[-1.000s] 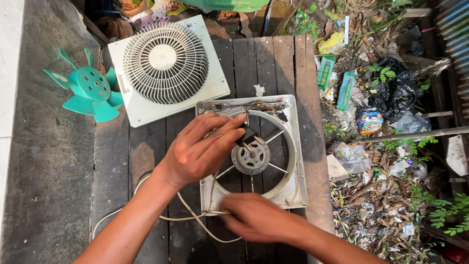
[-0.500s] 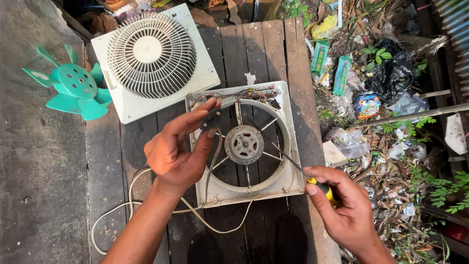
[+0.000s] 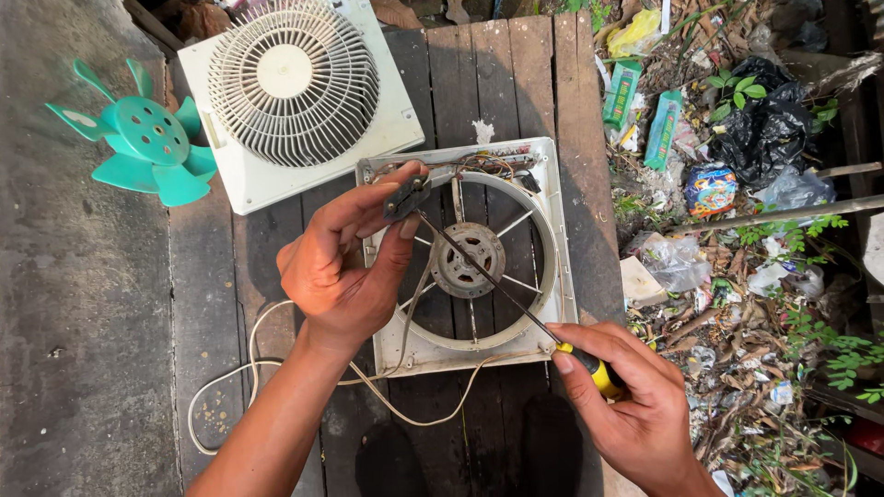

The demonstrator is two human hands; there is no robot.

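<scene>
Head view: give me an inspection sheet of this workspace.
Surface: weathered dark wooden planks, concrete slab to the left.
Job's things: white square fan housing with central motor hub; small dark part; yellow-handled screwdriver.
Clutter: teal fan blade, white front grille.
Grippers: left hand pinches the part; right hand grips the screwdriver.
Cables: white cord looped on planks.
Surroundings: litter and weeds at right.

Two flat green packets (image 3: 622, 92) (image 3: 663, 128) lie in the litter just right of the wooden planks (image 3: 552, 83); a round blue-and-orange wrapper (image 3: 710, 188) lies farther right.
</scene>
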